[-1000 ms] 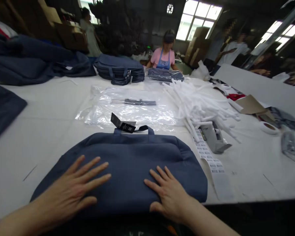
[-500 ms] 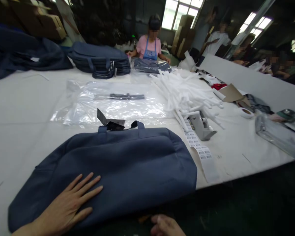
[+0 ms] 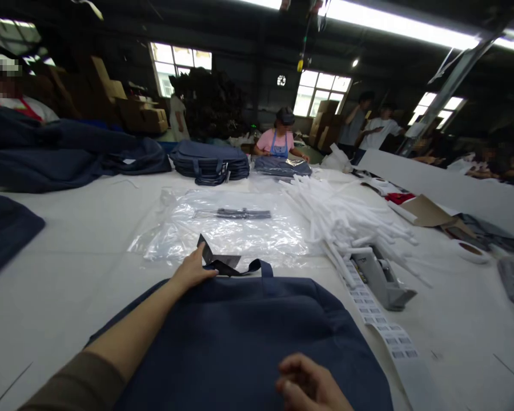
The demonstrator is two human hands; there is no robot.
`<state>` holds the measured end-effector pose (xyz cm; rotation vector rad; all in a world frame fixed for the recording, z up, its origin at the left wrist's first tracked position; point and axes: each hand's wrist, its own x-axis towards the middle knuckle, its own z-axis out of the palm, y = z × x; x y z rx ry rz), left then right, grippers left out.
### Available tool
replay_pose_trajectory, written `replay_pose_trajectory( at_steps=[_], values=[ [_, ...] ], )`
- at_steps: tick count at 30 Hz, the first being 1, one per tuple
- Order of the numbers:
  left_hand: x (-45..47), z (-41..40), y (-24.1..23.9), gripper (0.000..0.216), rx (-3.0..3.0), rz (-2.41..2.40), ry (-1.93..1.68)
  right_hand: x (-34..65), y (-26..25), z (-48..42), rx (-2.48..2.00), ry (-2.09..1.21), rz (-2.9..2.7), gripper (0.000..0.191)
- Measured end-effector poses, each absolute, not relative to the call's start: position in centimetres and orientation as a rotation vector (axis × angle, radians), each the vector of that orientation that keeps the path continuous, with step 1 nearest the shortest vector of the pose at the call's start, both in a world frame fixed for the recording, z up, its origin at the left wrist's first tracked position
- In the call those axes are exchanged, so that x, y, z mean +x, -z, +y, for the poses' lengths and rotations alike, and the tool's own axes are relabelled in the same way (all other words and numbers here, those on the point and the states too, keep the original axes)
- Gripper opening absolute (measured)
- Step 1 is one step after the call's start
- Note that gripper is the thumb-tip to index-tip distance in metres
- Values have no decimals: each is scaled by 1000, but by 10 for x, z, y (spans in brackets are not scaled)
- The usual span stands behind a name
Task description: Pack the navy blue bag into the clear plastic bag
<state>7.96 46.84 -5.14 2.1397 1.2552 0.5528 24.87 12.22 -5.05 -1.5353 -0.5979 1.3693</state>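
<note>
I see the navy laptop bag (image 3: pixel 248 337) lying flat on the white counter (image 3: pixel 68 251), still unbagged with 1 clear polybag (image 3: pixel 227 228) beyond it, my left hand (image 3: pixel 192 271) pinching its black hangtag (image 3: pixel 216 260), my right hand (image 3: pixel 310 385) loosely curled, empty.

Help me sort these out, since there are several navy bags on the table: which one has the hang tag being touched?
The flat navy bag nearest the camera; the left hand touches the black tag at its handle. The stacked bags lie far across the table.
</note>
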Motion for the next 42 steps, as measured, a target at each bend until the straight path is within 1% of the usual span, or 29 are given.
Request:
replay_pose_trajectory(
  at_steps=[1,2,5,6,7,10,12,15,17,19,21,24,29,33,38,42],
  values=[
    [89,470,58,99,2104,1223,-583,247,46,146,-1471,-1332,-648,50],
    [97,470,64,87,2060,1192,-613,243,43,170,-1416,-1300,-675,51],
    [109,468,76,34,1867,1127,-726,227,51,237,-1337,-1279,-615,56],
    [109,468,78,27,1774,1114,-779,221,57,256,-1318,-1293,-579,58],
    [107,468,79,28,1663,1102,-839,216,64,272,-1301,-1309,-548,59],
    [99,470,75,41,1286,1051,-1006,202,76,312,-1264,-1306,-502,63],
    [92,470,70,43,1083,996,-1078,196,76,337,-1281,-1244,-519,65],
    [86,463,61,43,934,892,-1096,190,66,373,-1318,-1119,-581,67],
    [82,456,55,45,921,825,-1058,188,57,390,-1294,-1047,-625,61],
    [77,451,48,43,958,770,-1010,188,49,401,-1238,-1006,-664,46],
    [71,449,41,38,1016,744,-973,190,43,404,-1193,-1009,-697,38],
    [62,452,33,36,1078,775,-948,192,39,402,-1177,-1087,-715,40],
    [62,454,34,50,989,872,-1067,192,44,394,-1215,-1035,-562,41],
    [63,449,41,56,891,879,-1137,188,53,386,-1090,-1016,-430,37],
    [63,442,42,47,803,841,-1143,189,62,373,-945,-985,-657,21],
    [65,435,43,44,753,822,-1149,198,70,367,-942,-847,-900,16]
  ],
)
